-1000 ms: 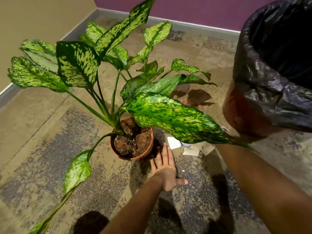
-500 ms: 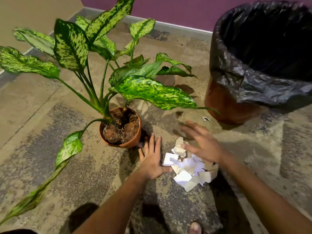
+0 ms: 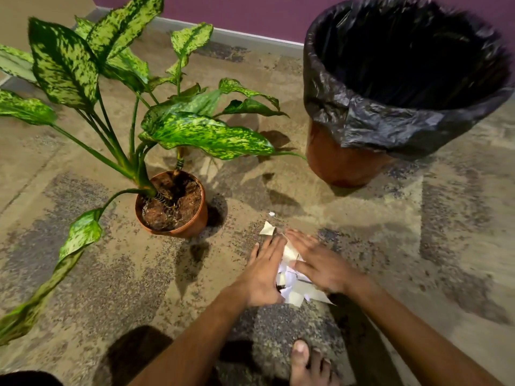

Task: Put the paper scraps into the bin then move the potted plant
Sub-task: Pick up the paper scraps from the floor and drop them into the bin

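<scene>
White paper, head view: the paper scraps [image 3: 292, 285] are being pressed together on the carpet [image 3: 111, 274] between both hands.
Left hand [image 3: 264, 274]: fingers straight, flat against the pile.
Right hand [image 3: 320, 263]: fingers straight, spread over it.
Progress: nothing appears binned; potted plant [image 3: 172, 201] is judged unmoved.
Counts: one bin [image 3: 390, 121], one plant, scraps too heaped for counting; two strays [image 3: 271, 214] are lying apart.

A single head-worn wide-angle camera is looking steeply down and forward at the mottled beige-and-grey carpet [image 3: 83, 274], sitting close above the person's forearms, with the purple wall [image 3: 250, 12] edging the frame's top.
</scene>
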{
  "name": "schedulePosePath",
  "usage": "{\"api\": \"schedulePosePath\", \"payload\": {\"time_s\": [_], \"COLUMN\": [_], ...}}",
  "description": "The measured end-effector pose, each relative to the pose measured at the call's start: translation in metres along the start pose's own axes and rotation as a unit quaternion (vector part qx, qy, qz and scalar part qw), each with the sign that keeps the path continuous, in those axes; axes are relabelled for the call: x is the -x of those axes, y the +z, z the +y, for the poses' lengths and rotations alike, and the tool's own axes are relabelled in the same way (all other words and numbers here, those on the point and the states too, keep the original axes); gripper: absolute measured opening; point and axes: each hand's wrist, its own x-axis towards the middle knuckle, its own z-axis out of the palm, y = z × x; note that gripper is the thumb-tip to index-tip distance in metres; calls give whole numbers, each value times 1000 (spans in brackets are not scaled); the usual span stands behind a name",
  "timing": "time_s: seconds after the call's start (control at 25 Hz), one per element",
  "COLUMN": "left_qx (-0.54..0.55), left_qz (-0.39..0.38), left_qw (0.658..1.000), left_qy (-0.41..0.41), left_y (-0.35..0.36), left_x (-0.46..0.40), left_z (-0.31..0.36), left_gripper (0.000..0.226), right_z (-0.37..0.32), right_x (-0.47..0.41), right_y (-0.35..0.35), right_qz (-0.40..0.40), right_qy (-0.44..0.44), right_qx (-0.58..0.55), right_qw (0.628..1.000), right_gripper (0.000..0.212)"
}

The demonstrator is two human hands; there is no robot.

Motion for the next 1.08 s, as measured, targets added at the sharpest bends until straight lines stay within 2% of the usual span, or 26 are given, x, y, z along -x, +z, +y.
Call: {"api": "schedulePosePath", "payload": {"time_s": [0.12, 0.2, 0.24, 0.32, 0.4, 0.48, 0.52, 0.6, 0.68, 0.76, 0.84, 0.92, 1.08], "left_qx": [27, 82, 103, 109, 63, -44, -76, -52, 25, 42, -17, -48, -27], "left_qz": [33, 96, 136, 166, 96, -10, -30, 8, 84, 95, 33, -13, 14], "left_qw": [999, 992, 985, 979, 992, 999, 997, 999, 996, 995, 999, 999, 1000], "left_qy": [32, 11, -9, -42, -49, -27, -12, 11, -2, -1, 14, 8, 0], "left_y": [7, 2, -1, -9, -16, -19, -18, -18, -28, -40, -50, -52, -39], "left_x": [13, 19, 20, 21, 17, 10, 6, -2, -5, -8, -7, -5, -5], "left_z": [-3, -12, -16, -17, -12, -3, 2, 9, 8, -4, -14, -12, 15], "left_gripper": [116, 109, 106, 105, 112, 114, 110, 96, 86, 91, 102, 111, 113], "right_z": [0, -1, -2, -6, -10, -10, -12, -13, -5, 9, 17, 15, -1], "right_x": [44, 75, 89, 102, 97, 80, 69, 51, 44, 49, 58, 62, 49], "right_y": [-13, -19, -18, -7, 11, 25, 28, 17, 0, -12, -18, -16, -6], "right_qz": [46, 112, 114, 54, 6, 65, 116, 208, 251, 233, 158, 99, 143], "right_qy": [66, 125, 153, 198, 233, 231, 215, 182, 161, 167, 217, 249, 200], "right_qx": [-83, -90, -72, -9, 51, 67, 39, -55, -87, -66, -33, 5, 31], "right_qw": [993, 982, 979, 979, 971, 969, 969, 959, 950, 956, 963, 963, 969], "right_gripper": [69, 84, 94, 114, 123, 115, 104, 83, 75, 82, 97, 102, 82]}}
